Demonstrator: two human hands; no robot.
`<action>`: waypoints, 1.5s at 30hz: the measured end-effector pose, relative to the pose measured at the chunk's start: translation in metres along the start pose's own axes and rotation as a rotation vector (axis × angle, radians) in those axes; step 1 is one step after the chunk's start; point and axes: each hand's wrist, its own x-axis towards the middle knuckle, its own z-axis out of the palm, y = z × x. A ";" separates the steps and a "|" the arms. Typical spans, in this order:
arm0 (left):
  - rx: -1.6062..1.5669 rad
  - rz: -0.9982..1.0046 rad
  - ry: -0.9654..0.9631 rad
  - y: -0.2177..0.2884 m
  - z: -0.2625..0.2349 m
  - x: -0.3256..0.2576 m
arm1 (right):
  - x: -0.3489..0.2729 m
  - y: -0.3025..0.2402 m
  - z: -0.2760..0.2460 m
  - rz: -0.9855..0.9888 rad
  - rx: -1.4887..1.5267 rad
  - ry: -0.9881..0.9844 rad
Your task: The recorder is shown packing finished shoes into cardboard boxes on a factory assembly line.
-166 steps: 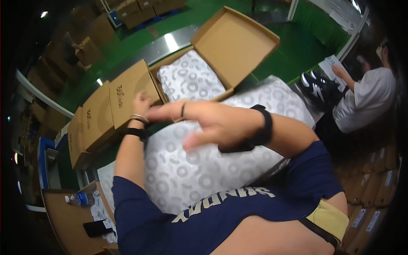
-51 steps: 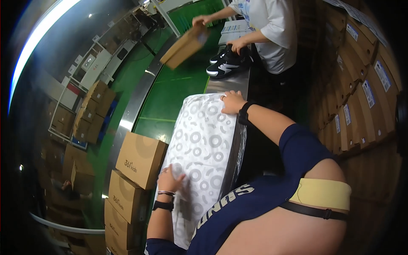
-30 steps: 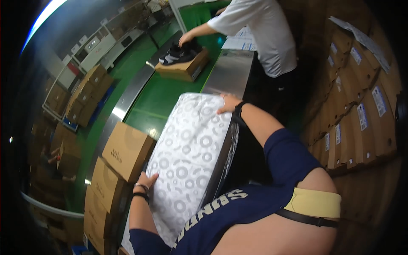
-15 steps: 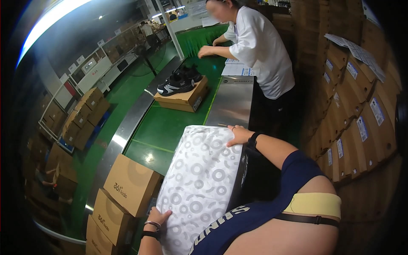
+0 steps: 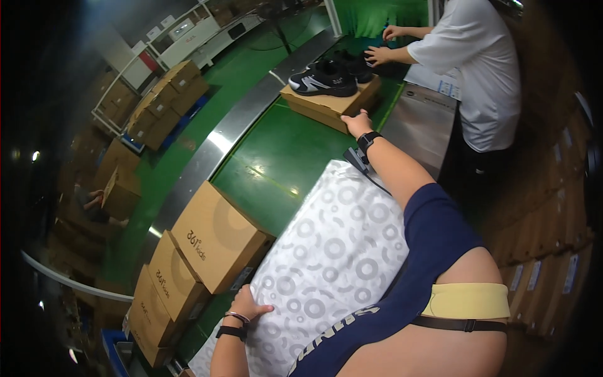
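Where hands [image 5: 249, 305] [image 5: 358, 124] touch — shoebox [image 5: 330, 111] at right, paper [image 5: 339, 248] left

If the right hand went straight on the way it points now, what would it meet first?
The brown box under the black shoes; the right hand seems to touch its near corner, though depth is unclear.

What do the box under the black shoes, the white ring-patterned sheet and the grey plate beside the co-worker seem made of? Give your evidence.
Box: apparently matt cardboard, from its tan faces and straight edges.
White sheet: probably thin paper, dull and creased; plastic film is possible.
Plate: likely smooth metal, from its grey sheen.
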 end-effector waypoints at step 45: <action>0.261 0.322 0.622 0.124 -0.023 -0.060 | -0.162 -0.184 -0.064 -0.795 0.192 -1.071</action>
